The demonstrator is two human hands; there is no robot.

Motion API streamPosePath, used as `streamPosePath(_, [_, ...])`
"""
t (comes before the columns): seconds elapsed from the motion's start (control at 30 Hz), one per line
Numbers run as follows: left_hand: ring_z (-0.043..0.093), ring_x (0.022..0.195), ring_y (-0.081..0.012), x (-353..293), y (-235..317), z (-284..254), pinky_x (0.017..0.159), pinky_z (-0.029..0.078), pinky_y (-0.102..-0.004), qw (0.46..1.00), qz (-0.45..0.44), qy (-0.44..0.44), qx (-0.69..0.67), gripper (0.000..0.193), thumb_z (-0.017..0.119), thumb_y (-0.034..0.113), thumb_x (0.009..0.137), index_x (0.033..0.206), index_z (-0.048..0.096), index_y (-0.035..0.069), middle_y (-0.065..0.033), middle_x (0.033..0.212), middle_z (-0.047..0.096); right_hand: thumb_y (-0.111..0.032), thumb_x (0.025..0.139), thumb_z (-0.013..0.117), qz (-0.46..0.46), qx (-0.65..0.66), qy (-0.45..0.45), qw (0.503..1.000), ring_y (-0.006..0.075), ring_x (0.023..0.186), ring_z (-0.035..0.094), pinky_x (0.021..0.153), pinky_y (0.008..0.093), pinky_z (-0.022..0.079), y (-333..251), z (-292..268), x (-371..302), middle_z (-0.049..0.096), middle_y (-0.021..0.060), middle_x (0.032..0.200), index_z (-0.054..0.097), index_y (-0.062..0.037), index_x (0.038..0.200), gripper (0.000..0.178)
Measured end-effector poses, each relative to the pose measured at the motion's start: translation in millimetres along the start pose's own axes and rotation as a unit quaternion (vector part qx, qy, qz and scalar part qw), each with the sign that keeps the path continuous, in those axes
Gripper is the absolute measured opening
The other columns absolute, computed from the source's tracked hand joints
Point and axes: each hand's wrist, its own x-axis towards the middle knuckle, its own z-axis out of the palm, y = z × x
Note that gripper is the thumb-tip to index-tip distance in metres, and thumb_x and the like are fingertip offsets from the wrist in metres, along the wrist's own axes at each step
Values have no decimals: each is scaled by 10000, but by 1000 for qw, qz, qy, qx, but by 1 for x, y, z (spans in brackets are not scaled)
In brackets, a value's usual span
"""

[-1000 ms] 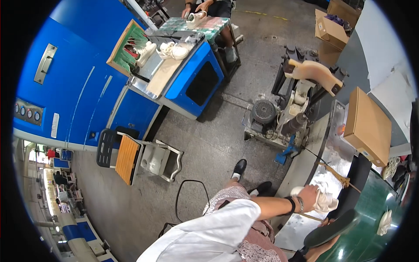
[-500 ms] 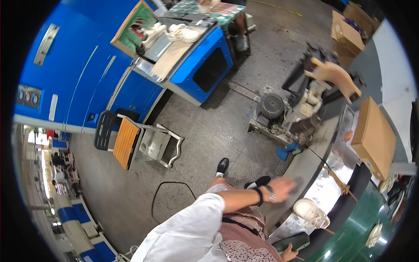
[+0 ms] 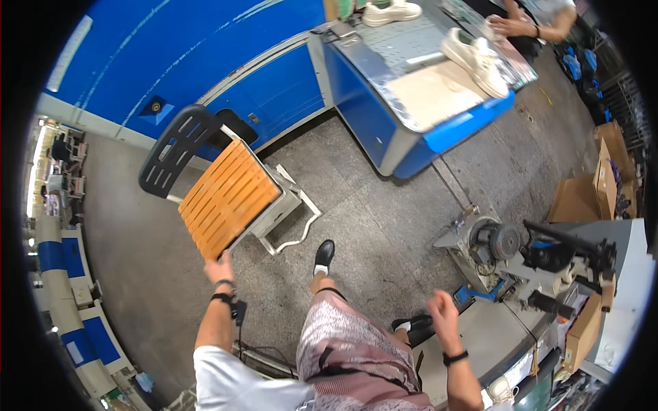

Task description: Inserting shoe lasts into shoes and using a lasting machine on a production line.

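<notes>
A chair with an orange slatted wooden seat [image 3: 229, 198], a black slotted backrest [image 3: 179, 151] and a pale metal frame stands ahead on the left. My left hand [image 3: 219, 270] grips the near corner of its seat, fingers curled at the edge and partly hidden. Dark bands circle that wrist, and a small black object [image 3: 240, 312] hangs beside it. On the right, my right hand [image 3: 444, 318] is raised over the floor beside the pale bench, fingers curled in, with nothing visible in them.
White shoes [image 3: 476, 63] lie on a blue-sided workbench [image 3: 401, 140] at the far side, where another person's hand [image 3: 510, 27] works. A motorised machine [image 3: 504, 243] stands at right, with cardboard boxes [image 3: 582, 195] behind. Another white shoe [image 3: 502, 390] sits at lower right.
My view has swung left, nearer the chair. My left hand went from the bench side to the chair seat. My right hand, earlier at a dark green object, is now raised away from it.
</notes>
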Motion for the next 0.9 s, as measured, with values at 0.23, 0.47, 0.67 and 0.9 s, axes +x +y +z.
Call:
streamPosePath(0.23, [498,1275,-368,120,-96,-35,1062,396,-463,938,-303,-47,-162,927,646,619,836,1393,428,-89,-268,1381,505,-486,871,677,-52,-39,-280,958,348,1296,503,1063,438,423,-242,297,203,481,270,1410,306,51,1473,888])
streamPosePath(0.47, [613,1103,-290,136,-84,-21,938,503,-414,864,-292,-95,-398,718,752,417,853,1328,473,-42,-173,1255,595,-594,820,692,-38,-198,-375,905,329,1182,592,1005,390,462,-332,447,239,585,223,1312,326,32,1478,980])
streamPosePath(0.67, [641,1005,-209,127,-88,-9,898,513,-348,889,-231,-60,-390,476,775,131,844,1248,567,-11,-110,1147,669,-490,831,744,-56,-82,-345,933,307,1094,644,943,391,506,-294,442,241,652,227,1178,357,91,1427,918])
streamPosePath(0.9, [646,1006,-228,131,16,35,875,515,-355,929,-125,-113,-330,560,843,203,773,1197,558,-28,-136,1122,674,-199,838,798,9,164,-249,954,185,1065,636,919,319,524,-253,374,255,659,154,1169,411,99,1377,727])
